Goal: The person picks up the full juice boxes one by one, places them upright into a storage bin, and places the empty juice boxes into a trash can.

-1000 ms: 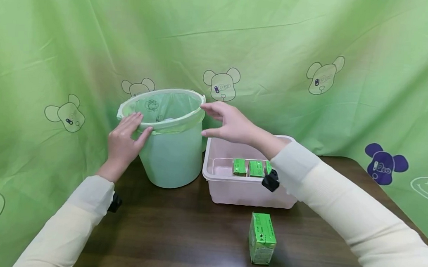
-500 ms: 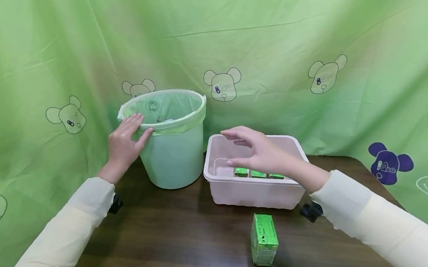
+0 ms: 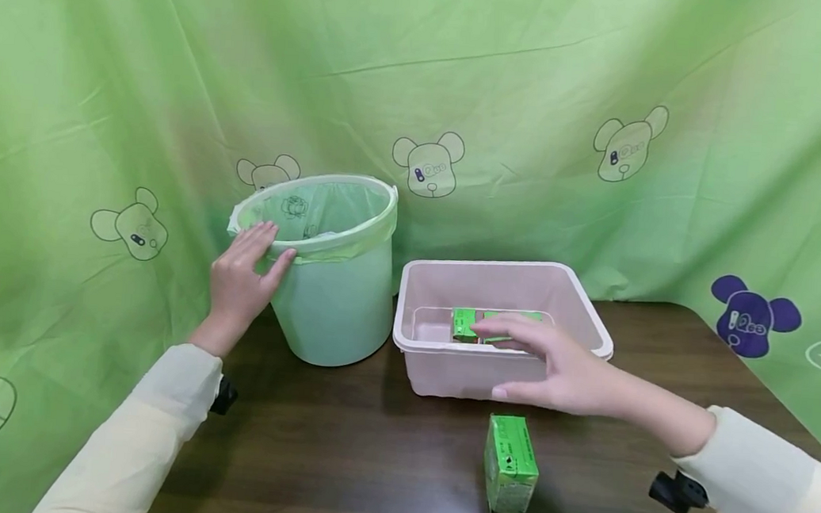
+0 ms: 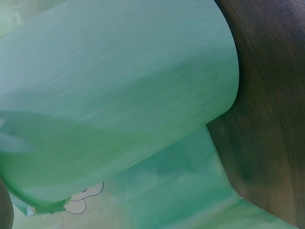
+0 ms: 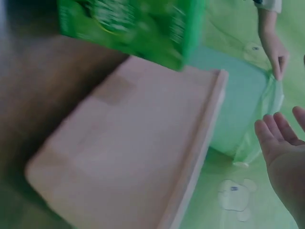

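Note:
My left hand (image 3: 240, 284) holds the near left rim of a pale green trash can (image 3: 331, 314), its fingers over the rim and its thumb on the outside. A thin green bag (image 3: 354, 241) lines the can and folds over the rim. My right hand (image 3: 560, 370) holds nothing, thumb and fingers spread apart, in front of a pink plastic bin (image 3: 474, 376). Below it a green drink carton (image 3: 510, 466) stands upright on the table. The carton (image 5: 128, 28) also shows large in the right wrist view. The left wrist view is filled mostly by the can's side (image 4: 119, 86).
Several green cartons (image 3: 464, 324) sit inside the pink bin, partly hidden by the right hand. The dark wooden table (image 3: 339, 458) ends at a green printed curtain (image 3: 514, 200) behind and at the sides.
My right hand has moved from beside the trash can's rim, rightward and toward me, across the pink bin. The left hand has stayed at the rim.

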Tool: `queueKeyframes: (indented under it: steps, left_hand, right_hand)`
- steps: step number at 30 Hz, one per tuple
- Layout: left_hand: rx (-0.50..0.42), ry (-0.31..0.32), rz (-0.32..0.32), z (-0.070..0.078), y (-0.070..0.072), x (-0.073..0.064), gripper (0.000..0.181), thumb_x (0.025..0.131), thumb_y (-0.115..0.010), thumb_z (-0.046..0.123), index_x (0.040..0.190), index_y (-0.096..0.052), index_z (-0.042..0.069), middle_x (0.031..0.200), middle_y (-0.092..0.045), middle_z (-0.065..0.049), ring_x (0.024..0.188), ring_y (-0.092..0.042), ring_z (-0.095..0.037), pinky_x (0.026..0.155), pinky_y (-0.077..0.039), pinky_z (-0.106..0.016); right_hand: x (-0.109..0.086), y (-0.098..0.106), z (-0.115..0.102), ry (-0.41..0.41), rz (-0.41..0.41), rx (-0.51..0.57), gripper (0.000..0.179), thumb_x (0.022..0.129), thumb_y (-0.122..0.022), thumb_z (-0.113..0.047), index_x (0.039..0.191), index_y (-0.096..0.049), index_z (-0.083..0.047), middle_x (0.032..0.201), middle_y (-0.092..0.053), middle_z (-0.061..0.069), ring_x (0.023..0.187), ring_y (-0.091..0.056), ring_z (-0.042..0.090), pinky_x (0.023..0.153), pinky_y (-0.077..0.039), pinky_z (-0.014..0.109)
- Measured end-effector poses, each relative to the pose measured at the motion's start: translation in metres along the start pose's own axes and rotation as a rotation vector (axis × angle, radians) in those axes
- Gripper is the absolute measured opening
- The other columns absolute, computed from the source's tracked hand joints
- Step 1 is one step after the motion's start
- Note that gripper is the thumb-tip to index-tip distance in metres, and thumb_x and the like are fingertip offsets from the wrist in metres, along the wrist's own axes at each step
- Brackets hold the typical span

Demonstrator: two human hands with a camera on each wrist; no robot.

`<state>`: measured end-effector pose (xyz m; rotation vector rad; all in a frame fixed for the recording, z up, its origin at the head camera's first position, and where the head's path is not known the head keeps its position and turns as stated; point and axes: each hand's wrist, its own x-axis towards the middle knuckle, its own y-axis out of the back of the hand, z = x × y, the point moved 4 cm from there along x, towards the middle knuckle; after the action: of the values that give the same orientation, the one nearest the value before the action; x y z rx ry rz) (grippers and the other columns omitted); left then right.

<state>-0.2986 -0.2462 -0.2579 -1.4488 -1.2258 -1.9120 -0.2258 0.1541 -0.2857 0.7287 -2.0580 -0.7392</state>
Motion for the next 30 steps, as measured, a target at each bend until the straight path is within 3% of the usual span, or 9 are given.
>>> queueKeyframes:
  steps: [7,10,16,23,30]
  left_hand:
    - [-0.01,0.012,0.019,0.001,0.0,-0.001,0.045,0.085,-0.073,0.025,0.119,-0.066,-0.003,0.121,-0.063,-0.019,0.114,-0.059,-0.037,0.105,-0.041,-0.045]
    - [-0.013,0.013,0.025,0.001,0.0,-0.001,0.044,0.084,-0.074,0.023,0.119,-0.067,-0.003,0.12,-0.064,-0.019,0.114,-0.059,-0.038,0.104,-0.041,-0.045]
    - [-0.015,0.01,0.032,0.001,-0.001,-0.001,0.043,0.084,-0.074,0.022,0.118,-0.067,-0.003,0.12,-0.064,-0.02,0.114,-0.06,-0.038,0.105,-0.041,-0.044]
    - [-0.011,0.005,0.02,0.001,0.0,-0.001,0.045,0.087,-0.071,0.027,0.119,-0.067,-0.003,0.12,-0.064,-0.02,0.114,-0.06,-0.038,0.105,-0.041,-0.045]
    - [-0.01,0.012,0.015,0.0,-0.001,-0.001,0.045,0.087,-0.071,0.028,0.119,-0.067,-0.003,0.121,-0.064,-0.019,0.114,-0.059,-0.037,0.106,-0.04,-0.043]
  right_hand:
    - [-0.036,-0.022,0.014,-0.02,-0.118,0.098,0.071,0.079,-0.082,-0.017,0.14,-0.048,-0.008,0.139,-0.051,0.006,0.124,-0.05,0.015,0.102,-0.043,0.026]
    - [-0.046,-0.029,0.019,0.033,-0.147,0.106,0.075,0.077,-0.084,-0.02,0.141,-0.046,-0.007,0.137,-0.051,0.005,0.123,-0.051,0.016,0.101,-0.043,0.027]
    - [-0.059,-0.039,0.028,0.053,-0.194,0.108,0.081,0.074,-0.085,-0.028,0.141,-0.045,-0.006,0.138,-0.051,0.002,0.123,-0.05,0.018,0.102,-0.041,0.025]
    - [-0.072,-0.05,0.035,-0.096,-0.237,0.101,0.084,0.073,-0.085,-0.034,0.143,-0.044,-0.015,0.139,-0.05,-0.005,0.118,-0.051,0.013,0.1,-0.04,0.024]
    - [-0.073,-0.053,0.034,-0.037,-0.232,0.057,0.081,0.077,-0.083,-0.03,0.145,-0.041,-0.012,0.139,-0.05,-0.002,0.117,-0.051,0.013,0.098,-0.041,0.024]
